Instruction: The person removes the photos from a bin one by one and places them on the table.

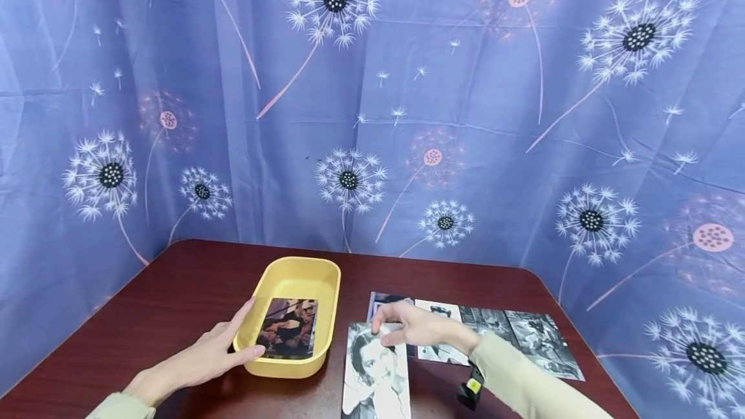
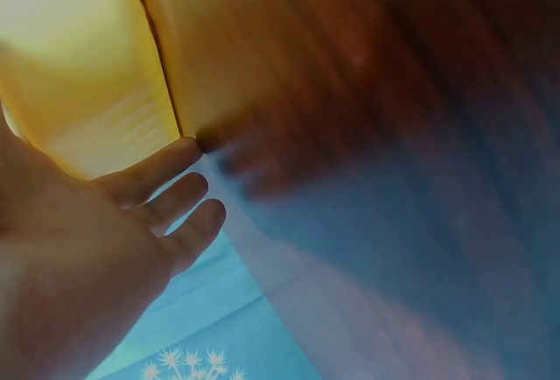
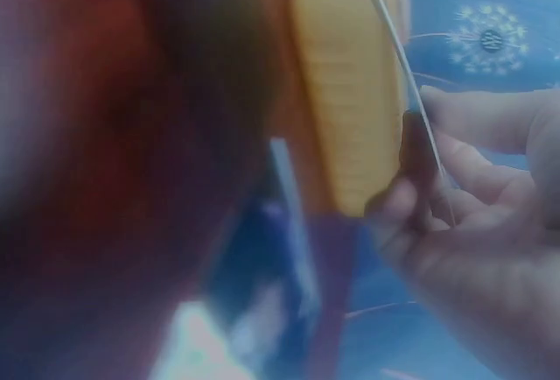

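My right hand (image 1: 419,327) pinches a black-and-white portrait photo (image 1: 378,377) by its top edge, fingers behind it and thumb in front. In the right wrist view this photo appears nearly edge-on, as a thin pale line. At the left stands a yellow plastic tub (image 1: 299,369). Inside it lies a dark colour photo (image 1: 289,332). My left hand (image 1: 209,355) is at the tub's left side with fingers extended and the thumb at its front rim. From the left wrist view, straight fingertips (image 2: 179,154) show against the tub's wall.
A row of overlapping photos lies right of the held one: a woman's black-and-white picture (image 1: 439,341), a grey scene (image 1: 489,325) and another grey print (image 1: 544,341) at the end. A dandelion-print curtain (image 1: 396,102) stands behind the dark red table (image 1: 145,315).
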`<action>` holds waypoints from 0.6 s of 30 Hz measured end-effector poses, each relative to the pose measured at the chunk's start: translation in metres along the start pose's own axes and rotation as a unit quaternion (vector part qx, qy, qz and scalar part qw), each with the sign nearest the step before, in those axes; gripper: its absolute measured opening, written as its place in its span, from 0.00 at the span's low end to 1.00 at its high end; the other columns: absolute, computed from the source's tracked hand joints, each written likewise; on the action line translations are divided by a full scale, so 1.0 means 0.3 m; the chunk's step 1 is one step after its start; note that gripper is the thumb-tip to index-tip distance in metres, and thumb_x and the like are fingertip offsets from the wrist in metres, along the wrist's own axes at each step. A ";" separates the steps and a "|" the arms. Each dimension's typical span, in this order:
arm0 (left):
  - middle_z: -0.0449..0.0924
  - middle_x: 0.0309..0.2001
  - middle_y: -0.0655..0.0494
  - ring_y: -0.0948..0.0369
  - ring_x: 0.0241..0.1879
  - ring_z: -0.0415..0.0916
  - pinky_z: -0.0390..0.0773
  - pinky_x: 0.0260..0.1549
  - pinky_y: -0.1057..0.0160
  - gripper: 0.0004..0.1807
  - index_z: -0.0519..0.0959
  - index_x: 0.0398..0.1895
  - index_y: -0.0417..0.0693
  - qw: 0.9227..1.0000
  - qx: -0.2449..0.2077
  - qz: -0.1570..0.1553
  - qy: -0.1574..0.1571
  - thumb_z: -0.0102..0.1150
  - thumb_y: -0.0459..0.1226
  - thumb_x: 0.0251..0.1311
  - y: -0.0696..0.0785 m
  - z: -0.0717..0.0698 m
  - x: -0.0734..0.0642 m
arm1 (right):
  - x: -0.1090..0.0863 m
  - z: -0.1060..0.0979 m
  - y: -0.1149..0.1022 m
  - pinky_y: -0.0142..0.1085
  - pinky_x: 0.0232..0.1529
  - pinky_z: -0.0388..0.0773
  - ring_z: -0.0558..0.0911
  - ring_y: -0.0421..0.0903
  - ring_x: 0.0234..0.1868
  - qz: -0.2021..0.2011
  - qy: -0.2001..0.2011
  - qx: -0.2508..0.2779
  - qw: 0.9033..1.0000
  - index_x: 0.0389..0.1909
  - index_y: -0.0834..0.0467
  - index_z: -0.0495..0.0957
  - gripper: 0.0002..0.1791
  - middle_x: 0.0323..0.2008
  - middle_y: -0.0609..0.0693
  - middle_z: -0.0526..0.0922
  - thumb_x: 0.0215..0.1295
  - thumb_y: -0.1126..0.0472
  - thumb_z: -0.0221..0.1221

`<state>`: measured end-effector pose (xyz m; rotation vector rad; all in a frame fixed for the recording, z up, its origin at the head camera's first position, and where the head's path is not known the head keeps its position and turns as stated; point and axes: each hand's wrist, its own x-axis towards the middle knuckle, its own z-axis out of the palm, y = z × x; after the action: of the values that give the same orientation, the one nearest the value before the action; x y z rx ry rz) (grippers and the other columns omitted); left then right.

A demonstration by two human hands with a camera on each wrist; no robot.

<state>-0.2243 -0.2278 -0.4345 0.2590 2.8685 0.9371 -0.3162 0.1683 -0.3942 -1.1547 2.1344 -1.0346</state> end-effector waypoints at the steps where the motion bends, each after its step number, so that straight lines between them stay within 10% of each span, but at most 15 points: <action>1: 0.62 0.64 0.29 0.34 0.62 0.63 0.69 0.48 0.34 0.52 0.39 0.78 0.53 1.000 0.000 0.000 0.001 0.56 0.60 0.60 0.001 -0.001 0.000 | -0.012 0.012 0.010 0.38 0.65 0.67 0.74 0.46 0.62 0.002 -0.002 0.003 1.000 0.44 0.63 0.75 0.08 0.47 0.54 0.79 0.65 0.66 0.58; 11: 0.62 0.64 0.28 0.34 0.61 0.65 0.69 0.48 0.35 0.52 0.40 0.78 0.55 1.000 0.013 0.003 0.009 0.56 0.60 0.60 -0.003 -0.003 0.007 | -0.061 0.105 0.063 0.29 0.44 0.74 0.71 0.38 0.43 -0.032 0.049 -0.109 0.992 0.39 0.59 0.74 0.10 0.40 0.53 0.76 0.57 0.71 0.62; 18: 0.64 0.62 0.28 0.35 0.60 0.67 0.71 0.47 0.37 0.52 0.40 0.78 0.54 1.000 0.014 0.007 0.011 0.57 0.59 0.59 -0.002 -0.003 -0.003 | -0.068 0.128 0.054 0.48 0.65 0.65 0.73 0.58 0.62 0.000 0.087 -0.249 0.965 0.35 0.54 0.76 0.11 0.36 0.44 0.77 0.52 0.66 0.67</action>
<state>-0.2236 -0.2290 -0.4340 0.2719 2.9057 0.9081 -0.2860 0.1767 -0.4285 -1.3191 2.6298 -0.6274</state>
